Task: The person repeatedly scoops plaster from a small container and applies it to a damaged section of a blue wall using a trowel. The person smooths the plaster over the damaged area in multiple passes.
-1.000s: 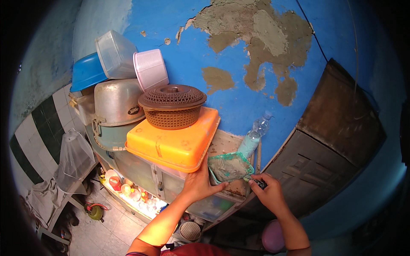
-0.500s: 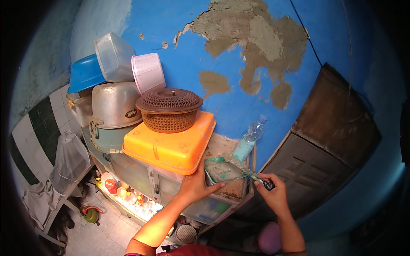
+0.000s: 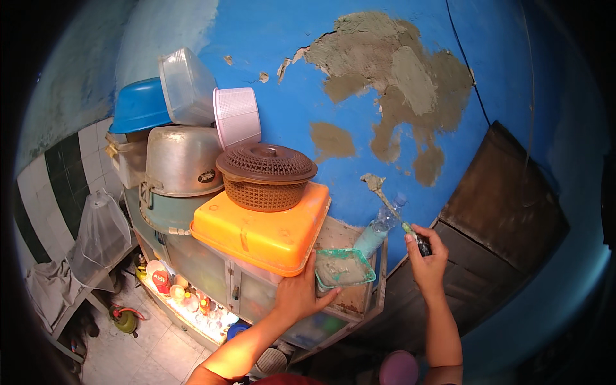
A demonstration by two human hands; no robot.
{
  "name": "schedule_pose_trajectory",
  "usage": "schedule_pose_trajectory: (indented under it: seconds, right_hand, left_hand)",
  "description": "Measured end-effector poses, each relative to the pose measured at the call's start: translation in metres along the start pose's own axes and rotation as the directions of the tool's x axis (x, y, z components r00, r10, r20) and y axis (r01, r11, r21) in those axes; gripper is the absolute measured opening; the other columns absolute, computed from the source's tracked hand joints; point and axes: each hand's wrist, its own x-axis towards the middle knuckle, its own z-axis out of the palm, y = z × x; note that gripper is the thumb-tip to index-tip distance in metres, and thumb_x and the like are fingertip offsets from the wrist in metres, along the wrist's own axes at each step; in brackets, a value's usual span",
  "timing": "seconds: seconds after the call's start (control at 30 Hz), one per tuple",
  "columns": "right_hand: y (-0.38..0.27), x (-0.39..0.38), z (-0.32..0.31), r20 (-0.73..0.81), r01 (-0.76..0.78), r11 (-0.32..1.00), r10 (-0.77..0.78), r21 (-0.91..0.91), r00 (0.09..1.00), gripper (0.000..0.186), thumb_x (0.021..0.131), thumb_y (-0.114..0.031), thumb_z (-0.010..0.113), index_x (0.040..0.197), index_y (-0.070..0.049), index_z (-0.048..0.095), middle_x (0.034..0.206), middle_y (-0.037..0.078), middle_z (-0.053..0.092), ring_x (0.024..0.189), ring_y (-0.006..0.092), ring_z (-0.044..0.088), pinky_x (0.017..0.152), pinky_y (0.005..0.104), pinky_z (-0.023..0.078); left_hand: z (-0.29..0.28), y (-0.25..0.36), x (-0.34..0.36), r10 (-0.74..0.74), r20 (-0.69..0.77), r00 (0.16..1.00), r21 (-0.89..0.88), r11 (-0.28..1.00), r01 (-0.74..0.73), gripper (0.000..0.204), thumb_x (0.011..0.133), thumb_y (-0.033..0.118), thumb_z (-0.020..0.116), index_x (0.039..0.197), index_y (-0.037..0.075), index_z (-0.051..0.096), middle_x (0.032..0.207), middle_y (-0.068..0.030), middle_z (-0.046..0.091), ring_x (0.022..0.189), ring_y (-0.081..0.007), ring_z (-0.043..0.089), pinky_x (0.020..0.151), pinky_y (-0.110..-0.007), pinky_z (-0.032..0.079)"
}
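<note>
My right hand (image 3: 425, 253) grips the dark handle of a trowel (image 3: 388, 204), raised in front of the blue wall with a lump of grey mortar on its blade. My left hand (image 3: 296, 289) is closed at the left and lower edge of a small green tray (image 3: 343, 269) of grey paste, beside an orange plastic box (image 3: 256, 228); some fingertips are hidden. A plastic bottle (image 3: 372, 237) stands behind the tray on the cabinet top. Irregular grey patches (image 3: 404, 90) mark the wall above.
A brown lidded basket (image 3: 264, 189) sits on the orange box. Stacked tubs and pots (image 3: 173, 157) crowd the left. A glass-fronted cabinet (image 3: 196, 266) is below, a dark door (image 3: 487, 205) at right, a side table (image 3: 96, 282) and gas cylinder (image 3: 125, 321) at lower left.
My right hand has risen from beside the tray, lifting the trowel's loaded blade out of it toward the wall. My left hand stays by the tray; the view has shifted slightly.
</note>
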Motion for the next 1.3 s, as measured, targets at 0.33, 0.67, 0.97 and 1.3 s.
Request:
schedule_pose_trajectory:
  seconds: [0.33, 0.67, 0.97, 1.3]
  right_hand:
    - [-0.017, 0.19, 0.079, -0.062, 0.186, 0.973, -0.179, 0.137, 0.982, 0.028, 0.101, -0.023, 0.075, 0.115, 0.001, 0.075, 0.088, 0.003, 0.076, 0.079, 0.0076, 0.066, 0.071, 0.0255, 0.051]
    - [-0.022, 0.345, 0.153, -0.061, 0.216, 0.919, -0.207, 0.329, 0.976, 0.028, 0.103, -0.026, 0.072, 0.112, 0.001, 0.076, 0.087, 0.005, 0.079, 0.072, 0.0074, 0.064, 0.067, 0.0253, 0.052]
    - [-0.009, 0.402, 0.149, -0.114, 0.128, 0.987, -0.117, 0.095, 0.986, 0.039, 0.1, -0.04, 0.074, 0.101, -0.002, 0.08, 0.077, 0.002, 0.076, 0.055, 0.005, 0.049, 0.052, 0.0263, 0.038]
    - [-0.015, 0.41, 0.105, -0.025, -0.065, 0.997, 0.064, -0.033, 0.998, 0.043, 0.097, -0.048, 0.073, 0.098, -0.006, 0.083, 0.076, 0.001, 0.079, 0.067, 0.0099, 0.063, 0.067, 0.0309, 0.05]
  left_hand:
    - [0.004, -0.007, -0.001, 0.1, -0.09, 0.991, 0.073, 0.993, -0.093, 0.113, 0.086, 0.071, 0.071, 0.156, -0.012, 0.037, 0.144, -0.0338, 0.058, 0.126, -0.0421, 0.067, 0.1, -0.049, 0.057]
    - [0.003, -0.008, -0.001, 0.133, -0.093, 0.987, 0.086, 0.988, -0.125, 0.113, 0.086, 0.073, 0.071, 0.155, -0.011, 0.04, 0.145, -0.0319, 0.058, 0.138, -0.0461, 0.056, 0.11, -0.051, 0.051]
    - [0.004, -0.006, -0.001, 0.113, -0.07, 0.991, 0.076, 0.991, -0.108, 0.11, 0.085, 0.071, 0.073, 0.154, -0.009, 0.042, 0.148, -0.032, 0.054, 0.142, -0.0473, 0.051, 0.115, -0.056, 0.044]
    - [0.004, -0.008, 0.0, 0.09, -0.016, 0.996, 0.05, 0.995, -0.089, 0.111, 0.089, 0.071, 0.068, 0.157, -0.01, 0.038, 0.157, -0.0374, 0.043, 0.149, -0.052, 0.041, 0.118, -0.058, 0.04]
